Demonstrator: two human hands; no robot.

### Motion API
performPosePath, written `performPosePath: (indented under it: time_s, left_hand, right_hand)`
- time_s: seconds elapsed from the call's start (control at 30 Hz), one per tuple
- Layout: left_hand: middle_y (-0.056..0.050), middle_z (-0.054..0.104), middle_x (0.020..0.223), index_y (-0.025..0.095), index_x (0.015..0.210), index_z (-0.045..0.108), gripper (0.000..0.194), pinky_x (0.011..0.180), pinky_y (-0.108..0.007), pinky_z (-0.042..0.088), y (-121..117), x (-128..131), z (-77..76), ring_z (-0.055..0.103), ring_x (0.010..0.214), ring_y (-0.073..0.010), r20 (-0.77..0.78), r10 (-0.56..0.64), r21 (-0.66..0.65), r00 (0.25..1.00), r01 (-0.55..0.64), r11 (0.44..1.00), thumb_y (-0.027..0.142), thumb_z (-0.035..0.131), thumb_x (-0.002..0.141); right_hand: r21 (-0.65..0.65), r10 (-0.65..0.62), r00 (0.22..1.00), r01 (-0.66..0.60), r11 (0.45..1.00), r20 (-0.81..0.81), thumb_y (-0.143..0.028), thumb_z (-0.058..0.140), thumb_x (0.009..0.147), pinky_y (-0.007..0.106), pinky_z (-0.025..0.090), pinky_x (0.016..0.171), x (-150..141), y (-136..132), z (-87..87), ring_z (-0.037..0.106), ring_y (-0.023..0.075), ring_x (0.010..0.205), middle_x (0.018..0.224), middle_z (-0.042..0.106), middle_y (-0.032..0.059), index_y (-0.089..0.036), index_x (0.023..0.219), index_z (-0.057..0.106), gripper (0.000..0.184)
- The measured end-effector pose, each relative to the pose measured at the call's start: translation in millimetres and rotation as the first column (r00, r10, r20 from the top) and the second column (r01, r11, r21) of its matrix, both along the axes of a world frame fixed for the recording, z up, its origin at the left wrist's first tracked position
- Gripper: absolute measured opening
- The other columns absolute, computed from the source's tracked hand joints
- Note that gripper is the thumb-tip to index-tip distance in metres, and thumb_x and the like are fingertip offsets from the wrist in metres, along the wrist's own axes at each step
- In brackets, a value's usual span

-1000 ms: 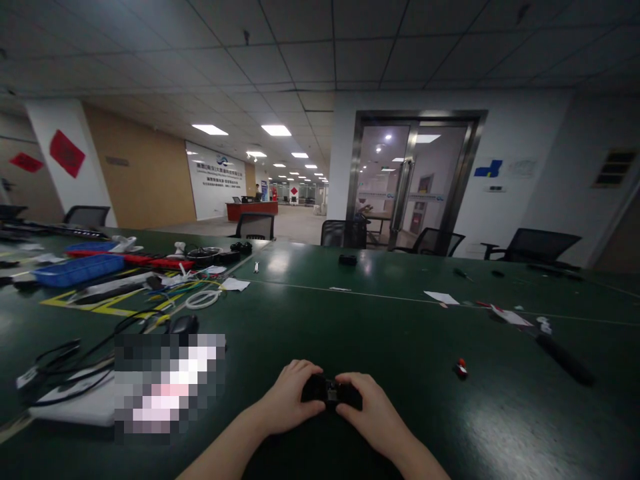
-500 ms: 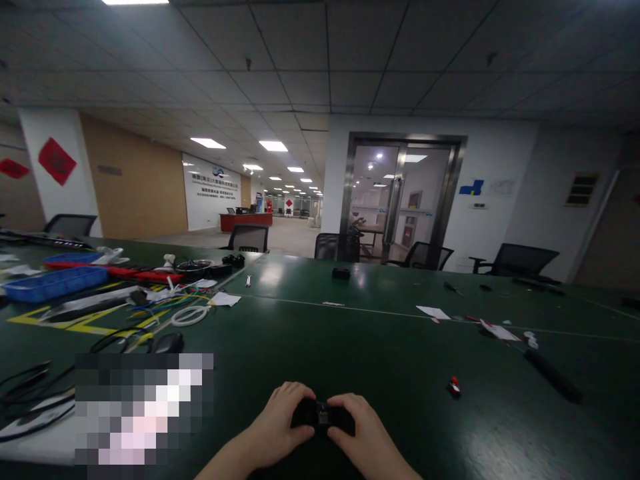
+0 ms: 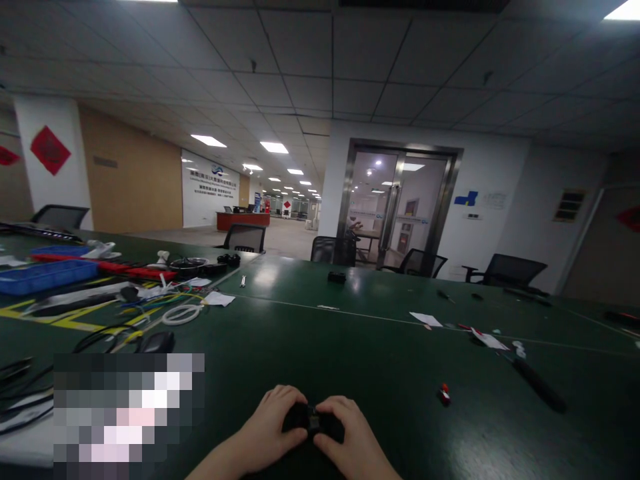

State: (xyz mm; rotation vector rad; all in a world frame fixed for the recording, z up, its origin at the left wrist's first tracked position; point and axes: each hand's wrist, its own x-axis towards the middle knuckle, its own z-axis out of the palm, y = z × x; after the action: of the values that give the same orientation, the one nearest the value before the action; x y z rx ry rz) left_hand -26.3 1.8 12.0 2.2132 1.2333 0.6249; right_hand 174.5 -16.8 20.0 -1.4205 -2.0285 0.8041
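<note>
L hand [image 3: 273, 421] & R hand [image 3: 351, 432] facing inward, fingers curled, thumbs nearer body, each grip closed on opp. ends of small blk object [image 3: 313, 421], on/just above bench [image 3: 390, 367], wall sign [image 3: 207, 195] w/ blue logo, Chinese txt mostly illegible

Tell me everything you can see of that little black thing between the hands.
The small black object looks elongated, held crosswise, with a paler patch near its middle. The left hand grips its left end and the right hand its right end, hiding much of it. It is over the green table; whether they touch, I can't tell. Its material and finer parts are too dark to read.
</note>
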Motion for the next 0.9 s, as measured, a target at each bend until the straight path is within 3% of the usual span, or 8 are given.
performPosePath:
  time_s: [0.5, 0.9]
  left_hand:
    - [-0.004, 0.057, 0.111, 0.023, 0.107, 0.053, 0.039, 0.094, -0.035, 0.034, -5.5, 5.8, 10.0, 0.048, 0.106, -0.0232, 0.004, 0.000, -0.024, 1.000, 0.000, 1.000, 0.017, 0.055, 0.069]
    - [-0.003, 0.057, 0.109, 0.023, 0.105, 0.054, 0.036, 0.093, -0.033, 0.035, -3.5, 6.8, 6.3, 0.048, 0.104, -0.0215, -0.013, 0.001, -0.006, 1.000, -0.001, 1.000, 0.019, 0.055, 0.070]
  right_hand:
    - [0.022, -0.020, 0.999, 0.019, 1.000, 0.043, -0.023, 0.061, 0.065, 0.032, 0.035, 0.089, -2.2, 0.1, 0.9, 0.050, 0.0214, 0.106, 0.108, 0.060, -0.0003, -0.029, 0.096, 0.063, 0.031]
    - [0.039, -0.031, 0.999, 0.029, 0.999, 0.041, -0.020, 0.061, 0.066, 0.030, 0.034, 0.089, -2.5, 0.5, -0.9, 0.051, 0.0195, 0.104, 0.103, 0.062, -0.0013, -0.027, 0.090, 0.064, 0.026]
